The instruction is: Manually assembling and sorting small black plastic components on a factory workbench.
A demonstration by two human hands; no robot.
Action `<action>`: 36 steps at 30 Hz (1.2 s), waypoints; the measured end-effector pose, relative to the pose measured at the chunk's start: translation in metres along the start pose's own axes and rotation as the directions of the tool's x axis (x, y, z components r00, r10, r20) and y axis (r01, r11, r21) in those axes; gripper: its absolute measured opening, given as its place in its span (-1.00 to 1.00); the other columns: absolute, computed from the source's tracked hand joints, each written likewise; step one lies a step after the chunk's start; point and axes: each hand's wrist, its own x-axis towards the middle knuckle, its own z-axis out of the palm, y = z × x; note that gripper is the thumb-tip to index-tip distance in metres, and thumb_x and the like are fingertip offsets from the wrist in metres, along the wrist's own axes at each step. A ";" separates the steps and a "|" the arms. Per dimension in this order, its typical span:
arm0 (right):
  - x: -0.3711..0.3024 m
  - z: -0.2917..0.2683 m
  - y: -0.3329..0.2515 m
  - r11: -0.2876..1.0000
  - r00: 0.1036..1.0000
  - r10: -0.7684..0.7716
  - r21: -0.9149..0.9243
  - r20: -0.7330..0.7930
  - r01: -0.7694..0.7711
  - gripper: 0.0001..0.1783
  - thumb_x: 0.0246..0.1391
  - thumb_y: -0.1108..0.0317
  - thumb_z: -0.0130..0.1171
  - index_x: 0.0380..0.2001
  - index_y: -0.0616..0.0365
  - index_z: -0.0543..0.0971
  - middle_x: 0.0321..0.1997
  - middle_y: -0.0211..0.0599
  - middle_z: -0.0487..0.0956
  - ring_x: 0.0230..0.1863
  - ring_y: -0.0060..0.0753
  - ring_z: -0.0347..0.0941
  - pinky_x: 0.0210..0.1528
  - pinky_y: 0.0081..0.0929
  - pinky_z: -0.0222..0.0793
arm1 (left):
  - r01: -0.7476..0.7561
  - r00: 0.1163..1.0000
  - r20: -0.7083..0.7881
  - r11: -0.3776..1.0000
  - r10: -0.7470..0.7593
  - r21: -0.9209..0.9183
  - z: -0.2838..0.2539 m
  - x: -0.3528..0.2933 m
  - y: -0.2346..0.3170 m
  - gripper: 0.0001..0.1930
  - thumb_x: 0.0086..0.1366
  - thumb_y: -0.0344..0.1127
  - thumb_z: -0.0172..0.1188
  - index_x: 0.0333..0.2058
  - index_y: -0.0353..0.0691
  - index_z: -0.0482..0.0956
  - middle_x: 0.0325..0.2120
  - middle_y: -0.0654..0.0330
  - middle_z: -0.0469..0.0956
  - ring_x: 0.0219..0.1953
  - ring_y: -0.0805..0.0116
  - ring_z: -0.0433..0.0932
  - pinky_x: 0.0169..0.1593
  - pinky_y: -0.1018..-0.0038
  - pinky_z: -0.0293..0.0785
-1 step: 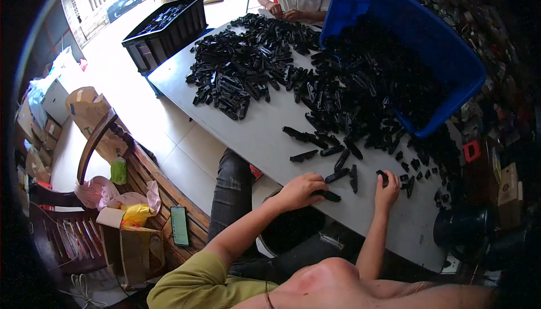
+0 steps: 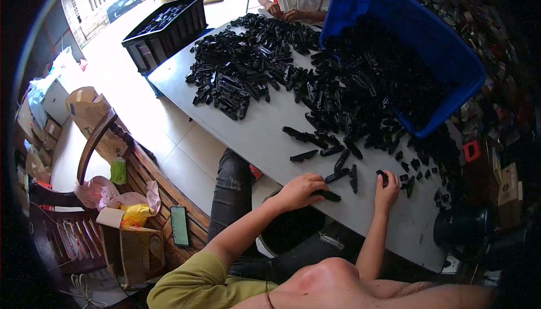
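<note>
My left hand [image 2: 303, 190] is closed on a long black plastic part [image 2: 330, 196] at the near edge of the white table [image 2: 265, 131]. The part's free end sticks out to the right of my fingers. To the right, my right hand [image 2: 386, 194] pinches a smaller black plastic piece [image 2: 384, 178] just above the tabletop. Between and beyond my hands lie several loose black parts [image 2: 354, 178], apart from the large heap [image 2: 344, 98]. Beyond my right hand, small black pieces [image 2: 416, 164] are scattered.
A blue bin [image 2: 459, 92] lies tipped on the table, black parts spilling out. Another heap [image 2: 242, 67] spreads at the far left. A co-worker's hands [image 2: 284, 14] are at the far edge. A black crate [image 2: 169, 33], wooden bench [image 2: 160, 188] and phone [image 2: 179, 225] are left.
</note>
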 end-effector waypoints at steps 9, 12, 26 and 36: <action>0.000 0.000 -0.001 1.000 1.000 0.013 -0.015 0.002 -0.013 -0.75 0.11 0.29 0.13 -0.18 0.18 0.53 -0.16 -0.24 0.48 -0.23 -0.20 0.48 -0.22 -0.34 0.43 | 0.002 1.000 -0.002 1.000 -0.002 -0.007 0.000 -0.001 0.000 -0.75 0.10 -0.30 0.25 -0.25 -0.26 0.51 -0.26 0.07 0.48 -0.15 0.04 0.44 -0.08 0.24 0.39; 0.000 -0.001 -0.004 0.998 0.998 0.058 0.030 0.027 -0.058 -0.76 0.11 0.28 0.13 -0.18 0.17 0.53 -0.16 -0.25 0.47 -0.24 -0.22 0.48 -0.22 -0.35 0.44 | -0.011 1.000 -0.008 1.000 0.011 0.013 0.000 -0.001 0.001 -0.75 0.10 -0.30 0.24 -0.25 -0.26 0.51 -0.26 0.07 0.48 -0.15 0.04 0.43 -0.08 0.24 0.39; 0.000 0.003 0.005 1.000 1.000 -0.007 0.008 -0.004 0.007 -0.77 0.12 0.28 0.13 -0.19 0.14 0.53 -0.15 -0.27 0.47 -0.27 -0.25 0.48 -0.26 -0.36 0.44 | 0.005 1.000 0.003 1.000 -0.005 -0.010 0.001 0.000 -0.001 -0.76 0.11 -0.31 0.24 -0.25 -0.25 0.50 -0.25 0.07 0.47 -0.14 0.03 0.42 -0.06 0.24 0.37; 0.000 0.002 0.005 1.000 1.000 0.003 0.000 0.011 -0.003 -0.78 0.10 0.29 0.14 -0.21 0.15 0.52 -0.17 -0.27 0.48 -0.25 -0.22 0.48 -0.24 -0.34 0.43 | -0.009 1.000 -0.003 1.000 0.010 0.004 0.000 0.000 0.001 -0.76 0.09 -0.34 0.23 -0.25 -0.26 0.50 -0.27 0.07 0.47 -0.15 0.04 0.43 -0.07 0.24 0.37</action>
